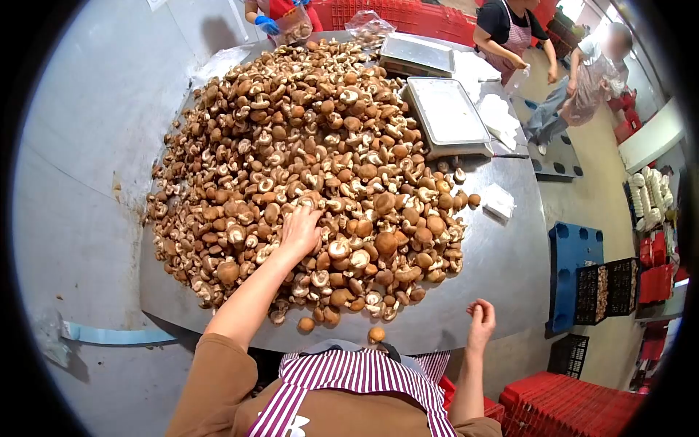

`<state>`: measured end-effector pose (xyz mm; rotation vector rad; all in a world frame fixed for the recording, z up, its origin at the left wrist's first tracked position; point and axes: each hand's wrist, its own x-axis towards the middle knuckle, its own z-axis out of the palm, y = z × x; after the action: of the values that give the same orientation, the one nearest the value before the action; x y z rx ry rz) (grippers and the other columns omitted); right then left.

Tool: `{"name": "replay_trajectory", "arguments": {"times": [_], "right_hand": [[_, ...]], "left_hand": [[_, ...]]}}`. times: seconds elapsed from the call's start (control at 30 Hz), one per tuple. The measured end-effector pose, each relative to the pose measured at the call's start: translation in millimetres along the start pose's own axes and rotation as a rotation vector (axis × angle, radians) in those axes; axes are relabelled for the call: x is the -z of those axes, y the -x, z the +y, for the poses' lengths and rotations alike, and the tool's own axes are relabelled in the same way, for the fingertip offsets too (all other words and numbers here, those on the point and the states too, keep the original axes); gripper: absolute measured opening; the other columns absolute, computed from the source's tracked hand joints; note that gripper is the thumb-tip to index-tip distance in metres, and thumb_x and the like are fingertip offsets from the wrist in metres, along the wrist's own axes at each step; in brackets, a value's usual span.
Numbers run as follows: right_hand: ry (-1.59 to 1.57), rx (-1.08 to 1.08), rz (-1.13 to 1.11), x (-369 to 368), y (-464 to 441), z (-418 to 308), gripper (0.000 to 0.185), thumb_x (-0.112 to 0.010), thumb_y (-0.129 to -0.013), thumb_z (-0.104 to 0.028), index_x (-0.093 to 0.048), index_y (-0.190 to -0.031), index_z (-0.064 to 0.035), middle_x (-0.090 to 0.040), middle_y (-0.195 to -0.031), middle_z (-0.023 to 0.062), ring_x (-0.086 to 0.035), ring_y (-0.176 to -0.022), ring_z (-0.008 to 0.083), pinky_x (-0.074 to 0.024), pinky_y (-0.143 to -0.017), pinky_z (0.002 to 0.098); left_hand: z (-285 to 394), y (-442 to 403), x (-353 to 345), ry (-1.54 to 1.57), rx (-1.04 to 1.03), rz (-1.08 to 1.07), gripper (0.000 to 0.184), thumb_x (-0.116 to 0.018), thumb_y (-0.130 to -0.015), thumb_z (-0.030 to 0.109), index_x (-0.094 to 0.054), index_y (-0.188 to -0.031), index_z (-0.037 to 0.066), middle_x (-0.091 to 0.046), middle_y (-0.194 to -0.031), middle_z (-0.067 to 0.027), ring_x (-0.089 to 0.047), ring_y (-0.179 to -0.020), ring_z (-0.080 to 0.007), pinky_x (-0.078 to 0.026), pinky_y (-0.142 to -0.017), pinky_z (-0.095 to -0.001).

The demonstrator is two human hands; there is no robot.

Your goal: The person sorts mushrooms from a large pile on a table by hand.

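A large heap of brown mushrooms (349, 153) covers much of the metal table (502, 269). My left hand (301, 229) reaches into the front middle of the heap, its fingers bent among the caps; whether they hold a mushroom is hidden. Over the table's front right edge is my right hand (482, 319), fingers curled with the thumb near them, apart from the heap; nothing can be made out in it. Two loose mushrooms lie near the front edge, one of them (376, 334) close to my apron.
Scales (448, 109) stand at the back right, beside white bags (499, 116) and a small white packet (499, 202). Co-workers (510, 33) stand across the table. On the floor at right are a blue pallet (571, 251), black crates (608, 291) and red crates (568, 408).
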<state>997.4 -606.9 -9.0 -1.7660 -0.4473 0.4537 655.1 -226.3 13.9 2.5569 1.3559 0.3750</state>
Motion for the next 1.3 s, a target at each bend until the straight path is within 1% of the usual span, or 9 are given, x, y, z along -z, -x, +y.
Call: {"name": "replay_trajectory", "arguments": {"times": [0.17, 0.33, 0.5, 0.63, 0.8, 0.87, 1.0, 1.13, 1.3], "right_hand": [[-0.017, 0.019, -0.217, -72, 19, -43, 0.014, -0.053, -0.103, -0.003, -0.063, -0.111, 0.0021, -0.068, -0.098, 0.0079, -0.066, -0.086, 0.0147, -0.0559, -0.079, 0.0293], [-0.203, -0.074, -0.492, -156, 40, -94, 0.021, -0.054, -0.103, -0.003, -0.062, -0.121, 0.0014, -0.068, -0.113, 0.0112, -0.068, -0.096, 0.0170, -0.0560, -0.080, 0.0290], [-0.392, -0.472, -0.978, -223, 46, -123, 0.054, -0.048, -0.109, -0.031, -0.032, -0.154, -0.0072, -0.062, -0.129, 0.0116, -0.066, -0.104, 0.0166, -0.0549, -0.086, 0.0308], [-0.567, -0.556, -0.962, -242, 55, -136, 0.050, -0.056, -0.105, -0.026, -0.043, -0.149, -0.0068, -0.059, -0.132, 0.0069, -0.063, -0.107, 0.0143, -0.0516, -0.089, 0.0274], [-0.450, -0.207, -0.883, -239, 60, -128, 0.052, -0.068, -0.095, -0.004, -0.050, -0.143, -0.0051, -0.062, -0.123, 0.0058, -0.061, -0.107, 0.0114, -0.0508, -0.093, 0.0269], [-0.426, -0.190, -0.860, -239, 61, -122, 0.052, -0.069, -0.093, -0.001, -0.051, -0.142, -0.0044, -0.063, -0.121, 0.0058, -0.062, -0.104, 0.0111, -0.0514, -0.091, 0.0266], [-0.273, -0.021, -0.797, -239, 65, -115, 0.051, -0.071, -0.092, -0.001, -0.053, -0.139, -0.0032, -0.062, -0.121, 0.0059, -0.063, -0.101, 0.0120, -0.0530, -0.087, 0.0266], [-0.096, 0.189, -0.779, -235, 68, -120, 0.050, -0.072, -0.089, -0.001, -0.055, -0.137, -0.0025, -0.059, -0.126, 0.0070, -0.063, -0.100, 0.0133, -0.0537, -0.083, 0.0263], [-0.046, 0.230, -0.841, -230, 61, -120, 0.045, -0.070, -0.092, -0.005, -0.058, -0.135, -0.0037, -0.060, -0.125, 0.0072, -0.064, -0.098, 0.0147, -0.0533, -0.083, 0.0265]], "left_hand": [[-5, -4, 3, 0.054, 0.023, -0.091, 0.030, -0.073, -0.084, 0.014, -0.072, -0.113, 0.013, -0.060, -0.104, -0.0097, -0.060, -0.106, -0.0307, -0.047, -0.092, -0.0451], [30, 21, 37, 0.487, -0.114, 0.290, 0.033, -0.062, -0.079, -0.011, -0.070, -0.107, 0.006, -0.065, -0.097, -0.0110, -0.067, -0.084, -0.0301, -0.055, -0.071, -0.0382], [63, 54, 54, 0.560, -0.221, 0.424, 0.037, -0.062, -0.074, -0.015, -0.070, -0.106, 0.004, -0.066, -0.096, -0.0127, -0.067, -0.087, -0.0304, -0.056, -0.070, -0.0386], [72, 81, 57, 0.677, -0.079, 0.323, 0.039, -0.061, -0.080, -0.013, -0.066, -0.115, 0.003, -0.065, -0.100, -0.0133, -0.067, -0.089, -0.0281, -0.055, -0.077, -0.0367], [71, 107, 40, 0.987, 0.257, 0.172, 0.028, -0.063, -0.091, -0.003, -0.065, -0.118, 0.003, -0.067, -0.098, -0.0079, -0.067, -0.085, -0.0173, -0.054, -0.074, -0.0305], [71, 114, 36, 1.480, 0.543, -0.046, 0.019, -0.061, -0.101, 0.012, -0.065, -0.117, 0.003, -0.069, -0.098, -0.0036, -0.065, -0.086, -0.0108, -0.053, -0.074, -0.0283], [72, 117, 38, 1.678, 0.607, -0.133, 0.025, -0.060, -0.103, 0.023, -0.062, -0.120, 0.004, -0.069, -0.099, -0.0024, -0.066, -0.086, -0.0093, -0.052, -0.077, -0.0247], [64, 124, 27, 1.800, 0.669, -0.229, 0.020, -0.064, -0.100, 0.016, -0.061, -0.117, 0.005, -0.068, -0.104, -0.0027, -0.066, -0.090, -0.0118, -0.056, -0.080, -0.0285], [54, 127, 20, 1.718, 0.671, -0.198, 0.022, -0.068, -0.098, 0.018, -0.060, -0.115, 0.006, -0.068, -0.104, -0.0042, -0.067, -0.091, -0.0124, -0.058, -0.081, -0.0288]]}}
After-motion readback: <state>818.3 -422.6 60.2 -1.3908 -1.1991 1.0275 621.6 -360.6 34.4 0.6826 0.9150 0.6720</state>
